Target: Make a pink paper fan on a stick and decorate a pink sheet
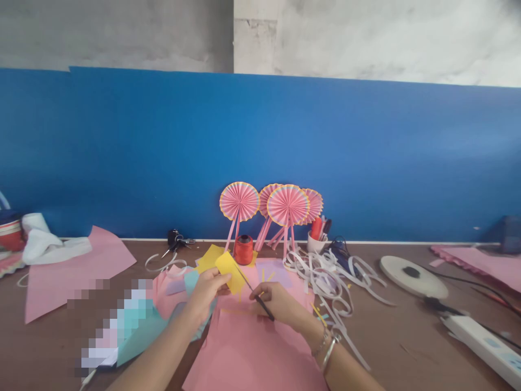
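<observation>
My left hand (209,293) pinches a small yellow paper piece (230,271) between thumb and fingers. Closed round the dark handle of a thin pointed tool (264,307), which looks like scissors, is my right hand (277,304). Its blade lies along the right edge of the yellow piece. Beneath both hands are pink paper sheets (256,347), with lilac paper (273,273) and thin yellow strips on top. A red thread spool (243,251) stands just behind the yellow piece. Several pleated pink paper fans (288,205) stand upright against the blue partition.
White ribbon (336,288) lies tangled right of the pink sheets, near a white cup (316,243) of pens. Farther right are a round white disc (413,278) and a power strip (484,347). Keys (175,239) and large pink paper (77,277) lie left.
</observation>
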Demonstrator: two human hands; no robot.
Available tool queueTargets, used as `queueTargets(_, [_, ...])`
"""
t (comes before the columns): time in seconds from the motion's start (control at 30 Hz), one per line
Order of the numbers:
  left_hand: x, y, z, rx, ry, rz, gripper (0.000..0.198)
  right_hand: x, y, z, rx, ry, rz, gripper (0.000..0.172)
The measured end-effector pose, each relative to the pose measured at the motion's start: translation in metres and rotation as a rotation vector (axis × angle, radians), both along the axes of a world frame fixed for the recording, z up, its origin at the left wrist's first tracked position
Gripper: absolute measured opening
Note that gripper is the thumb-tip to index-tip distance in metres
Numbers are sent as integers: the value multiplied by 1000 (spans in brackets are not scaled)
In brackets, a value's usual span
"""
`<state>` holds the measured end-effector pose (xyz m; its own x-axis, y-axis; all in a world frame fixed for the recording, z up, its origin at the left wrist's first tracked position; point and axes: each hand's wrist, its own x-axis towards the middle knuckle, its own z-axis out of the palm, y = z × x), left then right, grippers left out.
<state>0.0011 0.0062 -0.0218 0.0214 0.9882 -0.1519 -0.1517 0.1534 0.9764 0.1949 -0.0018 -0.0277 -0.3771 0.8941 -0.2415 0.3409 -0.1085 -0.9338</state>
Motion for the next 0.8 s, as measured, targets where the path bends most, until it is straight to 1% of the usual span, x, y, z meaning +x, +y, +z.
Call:
queueTargets(0.1, [2, 0, -1, -16, -4, -24, 29, -1, 0, 0, 2, 6, -4, 23])
queueTargets(0.27, [5, -3, 0, -7, -39, -95, 36, -2, 0, 1, 3, 40, -13, 30])
queueTargets(0.5, [7, -2, -7, -4, -68, -151, 35, -3, 2, -4, 2, 89, -31, 25])
queueTargets(0.6, [7, -3, -5, -10, -68, -148, 36, -3, 2, -5, 16, 81, -35, 23])
queueTargets(0.8, [7, -6, 2, -45, -50, -129, 34, -2, 1, -4, 11, 89, -37, 26])
